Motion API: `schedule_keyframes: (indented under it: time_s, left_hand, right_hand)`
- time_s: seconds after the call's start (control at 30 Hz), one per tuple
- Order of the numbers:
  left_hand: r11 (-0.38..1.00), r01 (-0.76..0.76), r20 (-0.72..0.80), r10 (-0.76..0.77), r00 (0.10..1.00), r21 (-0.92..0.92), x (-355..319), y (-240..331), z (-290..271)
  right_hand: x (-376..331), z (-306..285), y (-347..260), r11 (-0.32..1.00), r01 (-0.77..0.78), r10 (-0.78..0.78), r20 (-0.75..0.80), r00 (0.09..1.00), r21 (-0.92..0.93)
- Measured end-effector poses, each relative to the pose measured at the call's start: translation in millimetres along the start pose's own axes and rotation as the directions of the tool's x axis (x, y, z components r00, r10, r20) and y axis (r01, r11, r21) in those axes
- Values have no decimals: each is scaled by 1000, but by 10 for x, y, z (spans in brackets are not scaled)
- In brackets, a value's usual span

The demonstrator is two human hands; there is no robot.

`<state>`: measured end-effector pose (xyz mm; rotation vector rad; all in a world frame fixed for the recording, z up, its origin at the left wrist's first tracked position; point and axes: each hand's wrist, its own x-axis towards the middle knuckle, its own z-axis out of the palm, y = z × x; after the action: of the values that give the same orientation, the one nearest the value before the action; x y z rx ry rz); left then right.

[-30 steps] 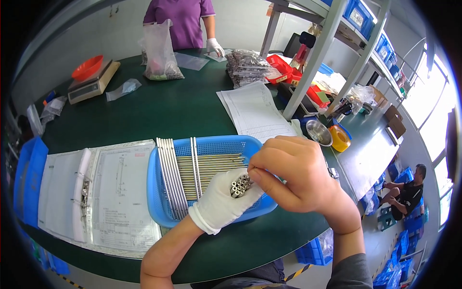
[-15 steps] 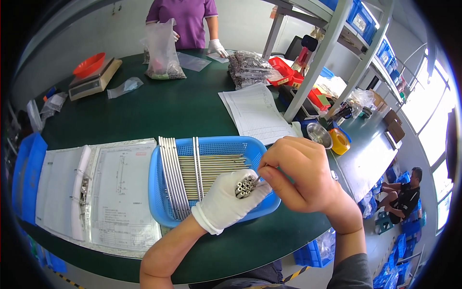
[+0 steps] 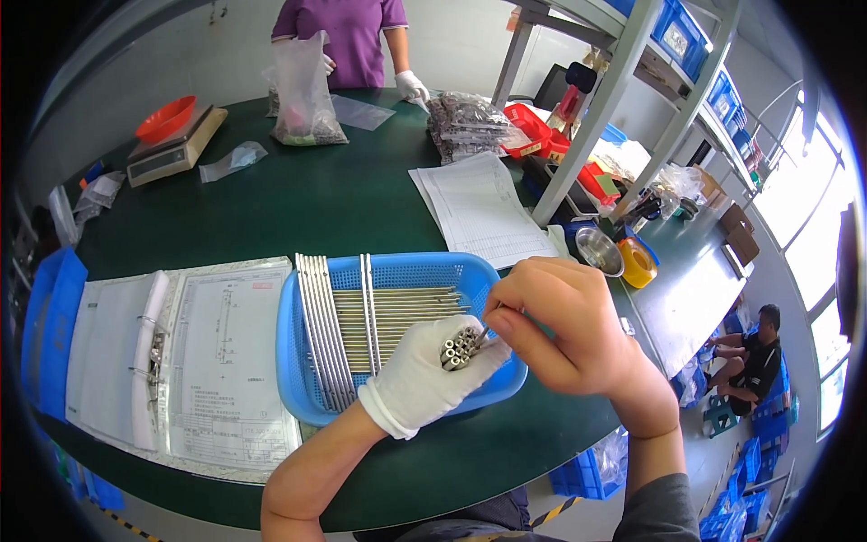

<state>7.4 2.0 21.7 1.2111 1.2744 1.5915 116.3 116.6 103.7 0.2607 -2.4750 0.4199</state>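
Note:
My left hand (image 3: 423, 375), in a white glove, is closed around a bundle of thin metal tubes (image 3: 460, 349) whose hollow ends face up toward me. Bare and pinched, my right hand (image 3: 564, 330) meets the bundle's right side, thumb against forefinger. A thin, dark bit shows at its fingertips, too small to name. Below both hands stands a blue plastic basket (image 3: 287, 361). Inside it, many long metal rods (image 3: 397, 316) lie crosswise, and a row of silver rods (image 3: 327, 334) leans along the left side. Two more rods (image 3: 369, 312) rest across the crosswise layer.
Left of the basket lies an open ring binder (image 3: 230, 361) with a drawing. Paper sheets (image 3: 479, 208) lie beyond it. A scale (image 3: 176, 154) with a red tray, a plastic bag of parts (image 3: 307, 99) and a shelf post (image 3: 596, 117) stand farther back. A gloved person (image 3: 348, 45) stands opposite.
My hands and the bundle hold nearly the same position. Across the table, the other person's gloved hand has lifted slightly from the tabletop.

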Motion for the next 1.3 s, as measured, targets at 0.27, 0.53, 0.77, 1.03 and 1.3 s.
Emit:
schedule_keyframes:
  time_s: [0.27,0.53,0.77,1.03,1.3]
  left_hand:
    - [999,-46,11,45,999,19,-3,-21,-21]
    - [999,-18,8,18,1000,35,5,-21,-13]
    - [999,-29,3,29,1000,16,-4,-31,-7]
    - [999,-32,16,32,999,12,-7,-28,-16]
    - [998,-64,38,64,997,-20,4,-57,-18]
  right_hand:
    - [-23,31,-14,998,49,-48,50,998,-28]
    - [-79,52,28,999,10,-9,-17,1000,52]
    - [-12,61,-22,998,46,-41,-95,995,45]
    - [-18,107,-17,997,43,-36,-97,995,63]
    - [-37,80,-6,997,32,-30,-31,999,68]
